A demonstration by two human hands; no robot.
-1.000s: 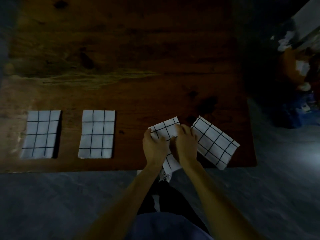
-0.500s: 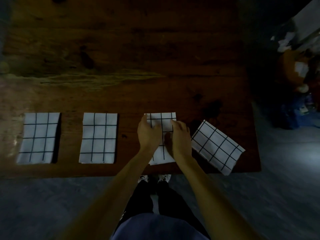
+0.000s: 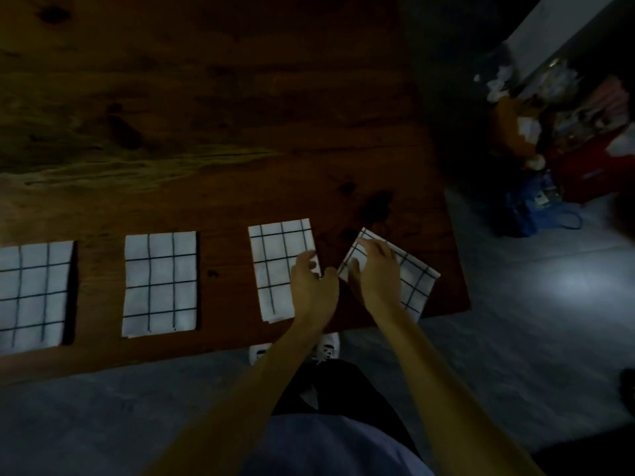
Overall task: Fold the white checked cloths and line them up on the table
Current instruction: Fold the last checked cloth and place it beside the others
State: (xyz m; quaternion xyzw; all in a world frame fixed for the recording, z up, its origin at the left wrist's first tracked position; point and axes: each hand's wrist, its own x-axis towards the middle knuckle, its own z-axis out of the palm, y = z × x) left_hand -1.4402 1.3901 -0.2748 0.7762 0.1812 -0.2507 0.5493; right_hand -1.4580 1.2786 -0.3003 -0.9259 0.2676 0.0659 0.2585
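While the left hand (image 3: 314, 290) rests loosely curled over the right edge of the third cloth (image 3: 280, 266), gripping nothing, the right hand (image 3: 376, 269) lies on the fourth cloth (image 3: 409, 280), fingers (image 3: 369, 243) bent at its far corner; whether they pinch it, cannot tell. Fourth cloth sits skewed at the bench (image 3: 206, 132) corner. Two folded cloths (image 3: 159, 283) lie left.

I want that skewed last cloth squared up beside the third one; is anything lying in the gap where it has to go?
Only the left hand, over the right edge of the third cloth and the gap. The right hand is on the skewed cloth.
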